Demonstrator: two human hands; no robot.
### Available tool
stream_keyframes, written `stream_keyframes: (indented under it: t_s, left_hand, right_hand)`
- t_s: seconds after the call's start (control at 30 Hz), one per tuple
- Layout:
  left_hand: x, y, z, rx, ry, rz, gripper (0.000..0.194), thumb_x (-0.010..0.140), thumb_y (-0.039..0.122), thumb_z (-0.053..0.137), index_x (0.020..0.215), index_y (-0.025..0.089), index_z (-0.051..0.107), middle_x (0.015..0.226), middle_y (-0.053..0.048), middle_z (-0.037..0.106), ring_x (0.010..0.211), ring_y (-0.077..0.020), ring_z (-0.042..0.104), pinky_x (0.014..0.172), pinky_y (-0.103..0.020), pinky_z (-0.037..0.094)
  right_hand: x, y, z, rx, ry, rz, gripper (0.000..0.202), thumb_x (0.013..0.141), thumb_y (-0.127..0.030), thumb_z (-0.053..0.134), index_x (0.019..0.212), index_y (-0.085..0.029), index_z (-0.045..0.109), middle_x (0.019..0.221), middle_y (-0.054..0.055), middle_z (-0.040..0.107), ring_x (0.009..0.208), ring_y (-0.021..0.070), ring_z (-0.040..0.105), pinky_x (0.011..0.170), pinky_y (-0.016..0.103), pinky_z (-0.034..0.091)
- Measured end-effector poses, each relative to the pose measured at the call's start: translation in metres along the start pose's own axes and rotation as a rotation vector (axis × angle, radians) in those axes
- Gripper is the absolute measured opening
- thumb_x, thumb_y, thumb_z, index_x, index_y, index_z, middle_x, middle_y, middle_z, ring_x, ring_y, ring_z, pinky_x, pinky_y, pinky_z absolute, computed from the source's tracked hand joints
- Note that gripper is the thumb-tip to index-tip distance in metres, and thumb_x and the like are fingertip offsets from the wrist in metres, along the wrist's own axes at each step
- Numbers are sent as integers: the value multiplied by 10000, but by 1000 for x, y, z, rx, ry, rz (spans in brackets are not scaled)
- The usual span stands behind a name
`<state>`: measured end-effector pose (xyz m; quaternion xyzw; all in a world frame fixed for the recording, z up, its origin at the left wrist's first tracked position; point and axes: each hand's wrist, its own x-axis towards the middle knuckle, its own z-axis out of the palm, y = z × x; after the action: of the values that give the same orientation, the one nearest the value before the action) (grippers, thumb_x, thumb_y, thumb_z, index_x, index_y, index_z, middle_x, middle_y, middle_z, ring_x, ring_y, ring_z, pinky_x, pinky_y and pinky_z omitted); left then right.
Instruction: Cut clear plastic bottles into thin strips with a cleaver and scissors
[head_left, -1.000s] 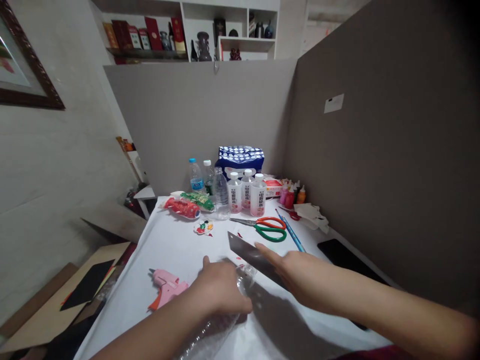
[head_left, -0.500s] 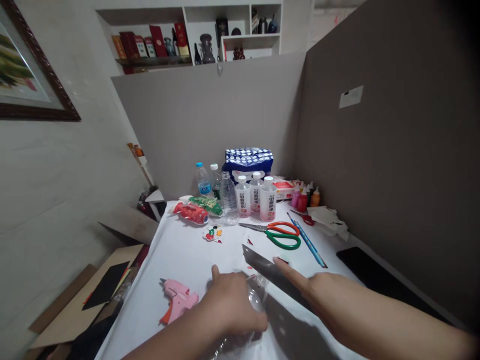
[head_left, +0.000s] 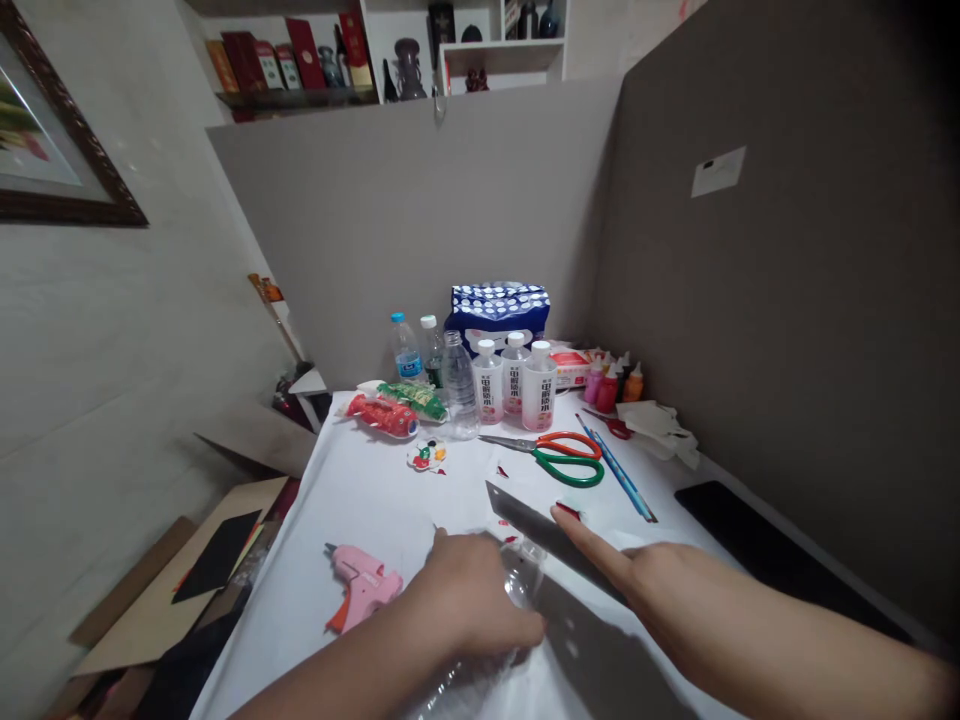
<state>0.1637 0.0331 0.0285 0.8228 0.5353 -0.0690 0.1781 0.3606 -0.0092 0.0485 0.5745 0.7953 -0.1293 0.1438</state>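
Note:
My left hand (head_left: 476,595) is closed around a clear plastic bottle (head_left: 523,578) lying on the white cloth, its neck pointing away from me. In my right hand (head_left: 664,585) is a knife (head_left: 529,522) with a broad grey blade. The index finger stretches along the back of the blade, while the handle is hidden in the palm. The blade slants over the table just beyond the bottle's neck; whether it touches the bottle I cannot tell. A pink glue gun (head_left: 366,585) lies left of my left hand. Scissors (head_left: 566,455) with orange and green handles rest ahead of the blade.
Several bottles stand at the back, including an unlabelled clear one (head_left: 460,390) and white-labelled ones (head_left: 538,390), before a blue package (head_left: 499,310). Paint bottles (head_left: 606,388), blue pencils (head_left: 619,470) and a black object (head_left: 739,520) lie right. Grey partitions (head_left: 420,210) enclose the table.
The view has tilted slightly, so background things sit higher in the picture. My left hand and the bottle appear a little farther right; both hands keep their hold.

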Motion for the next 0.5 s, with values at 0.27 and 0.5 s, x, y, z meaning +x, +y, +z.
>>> stream_keyframes:
  t_s: [0.27, 0.5]
  left_hand:
    - [1, -2, 6, 85, -1, -114, 464, 571, 603, 583, 723, 180, 701, 738, -121, 694, 827, -332, 644, 834, -423, 480]
    - [-3, 0, 0, -6, -14, -65, 606, 563, 671, 563, 907, 192, 703, 905, -127, 699, 903, -335, 639, 769, -397, 509]
  right_hand:
    - [36, -29, -36, 3, 117, -119, 1047, 616, 21, 495, 1512, -214, 7, 799, 82, 693, 640, 204, 615, 492, 249, 254]
    - [4, 0, -3, 11, -45, -5, 1100, 596, 25, 502, 1501, -275, -46, 839, 109, 715, 688, 262, 654, 522, 286, 284]
